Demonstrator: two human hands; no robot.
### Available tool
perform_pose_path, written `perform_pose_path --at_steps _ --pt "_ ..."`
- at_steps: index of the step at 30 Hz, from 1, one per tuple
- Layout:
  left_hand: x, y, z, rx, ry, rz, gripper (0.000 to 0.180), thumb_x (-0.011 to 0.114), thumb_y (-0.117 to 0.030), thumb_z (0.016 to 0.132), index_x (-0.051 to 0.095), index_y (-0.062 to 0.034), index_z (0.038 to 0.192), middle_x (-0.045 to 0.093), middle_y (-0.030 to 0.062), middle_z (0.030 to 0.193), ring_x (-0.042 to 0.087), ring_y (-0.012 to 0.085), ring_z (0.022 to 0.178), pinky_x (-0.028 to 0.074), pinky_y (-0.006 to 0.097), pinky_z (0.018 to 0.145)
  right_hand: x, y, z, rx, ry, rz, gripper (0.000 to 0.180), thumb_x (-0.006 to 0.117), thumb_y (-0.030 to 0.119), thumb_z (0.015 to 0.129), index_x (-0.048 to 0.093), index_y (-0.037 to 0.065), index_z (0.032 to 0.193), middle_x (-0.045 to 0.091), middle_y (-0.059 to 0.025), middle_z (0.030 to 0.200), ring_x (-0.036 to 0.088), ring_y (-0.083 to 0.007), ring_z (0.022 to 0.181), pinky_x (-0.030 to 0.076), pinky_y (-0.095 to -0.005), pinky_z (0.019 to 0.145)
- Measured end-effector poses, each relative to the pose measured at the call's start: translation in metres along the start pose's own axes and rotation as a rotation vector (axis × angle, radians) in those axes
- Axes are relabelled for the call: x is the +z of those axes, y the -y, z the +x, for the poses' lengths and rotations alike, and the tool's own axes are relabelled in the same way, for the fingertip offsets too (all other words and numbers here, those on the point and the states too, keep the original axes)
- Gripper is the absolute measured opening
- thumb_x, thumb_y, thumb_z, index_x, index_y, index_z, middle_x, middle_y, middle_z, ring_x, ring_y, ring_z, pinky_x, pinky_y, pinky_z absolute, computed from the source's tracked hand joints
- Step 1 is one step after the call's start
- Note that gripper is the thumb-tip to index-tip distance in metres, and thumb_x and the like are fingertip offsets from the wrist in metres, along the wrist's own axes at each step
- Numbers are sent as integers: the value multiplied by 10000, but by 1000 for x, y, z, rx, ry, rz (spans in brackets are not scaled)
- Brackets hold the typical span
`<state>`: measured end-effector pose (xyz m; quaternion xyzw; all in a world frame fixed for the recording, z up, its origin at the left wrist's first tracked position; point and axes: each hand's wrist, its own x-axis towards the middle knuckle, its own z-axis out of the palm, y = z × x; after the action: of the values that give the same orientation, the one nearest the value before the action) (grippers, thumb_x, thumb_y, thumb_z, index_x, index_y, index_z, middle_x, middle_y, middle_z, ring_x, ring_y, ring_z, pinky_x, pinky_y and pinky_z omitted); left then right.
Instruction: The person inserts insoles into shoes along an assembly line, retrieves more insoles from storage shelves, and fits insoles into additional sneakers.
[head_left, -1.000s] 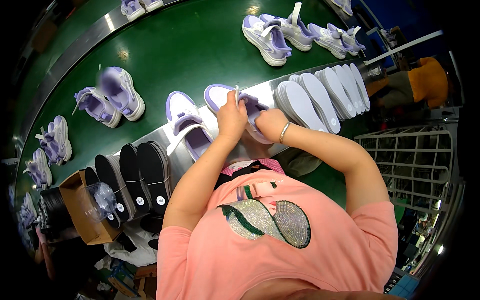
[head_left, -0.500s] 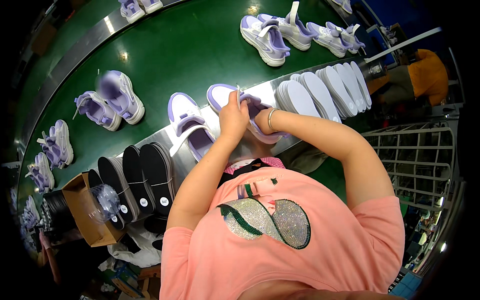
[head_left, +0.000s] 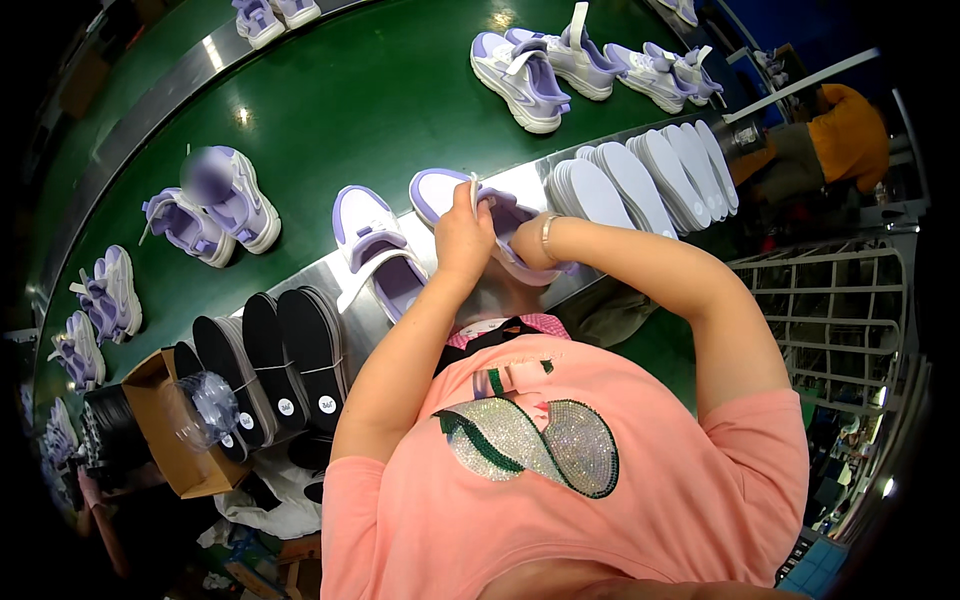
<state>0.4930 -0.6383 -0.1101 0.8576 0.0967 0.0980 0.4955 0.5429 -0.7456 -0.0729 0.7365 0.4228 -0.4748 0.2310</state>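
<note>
Both forearms angle up toward twelve o'clock; the left hand (head_left: pixel 464 238) and right hand (head_left: pixel 527 243) are clenched around a lilac-and-white strapped sneaker (head_left: pixel 470 205) on the steel ledge (head_left: pixel 310 275).

Bright overhead light, glare spots on green belt (head_left: pixel 330 110); fisheye bends edges, corners black; centre sharp.

held shoe (head_left: pixel 450 195) between second shoe (head_left: pixel 375 250) left, insoles (head_left: pixel 640 180) right

White insoles (head_left: pixel 650 180) fanned out; black insoles (head_left: pixel 290 360), cardboard box (head_left: pixel 165 430)
</note>
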Motion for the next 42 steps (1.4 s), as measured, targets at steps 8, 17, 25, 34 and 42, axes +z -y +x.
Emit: perform_pose_path --at_steps 8,17,25,34,42 --pt "-1 -8 -1 -68 37 17 258 473 -142 781 419 -27 1005 558 232 655 544 405 631 420 465 561 26 -3 -26 39 21 68 292 485 226 697 585 58 915 611 -119 840 576 -236 858 177 -504 933" --pt "-19 -8 -33 -182 74 -142 296 441 -103 806 354 11 1065 557 251 759 560 381 705 425 411 595 -1 -25 -110 -156 -998 669 230 501 222 776 548 100 966 612 -12 745 563 -169 733 206 -466 925" --pt "-14 -21 -17 -244 149 -159 300 462 -134 808 402 22 1057 547 230 905 540 343 858 413 362 728 42 5 -65 -55 -371 174 265 545 223 702 566 30 882 594 -138 763 579 -257 797 163 -544 937" --pt "3 -9 -15 -122 78 -27 293 465 -135 787 398 3 1036 551 257 689 538 418 653 410 463 574 42 1 -45 -53 -248 309 231 457 122 706 586 32 875 588 -173 829 571 -296 820 298 -521 871" --pt "8 -10 -9 -103 84 3 284 462 -124 780 397 4 1026 545 258 662 536 421 642 407 469 562 52 -5 2 14 -500 580 200 489 132 703 600 14 819 580 -210 748 570 -335 709 442 -393 662"
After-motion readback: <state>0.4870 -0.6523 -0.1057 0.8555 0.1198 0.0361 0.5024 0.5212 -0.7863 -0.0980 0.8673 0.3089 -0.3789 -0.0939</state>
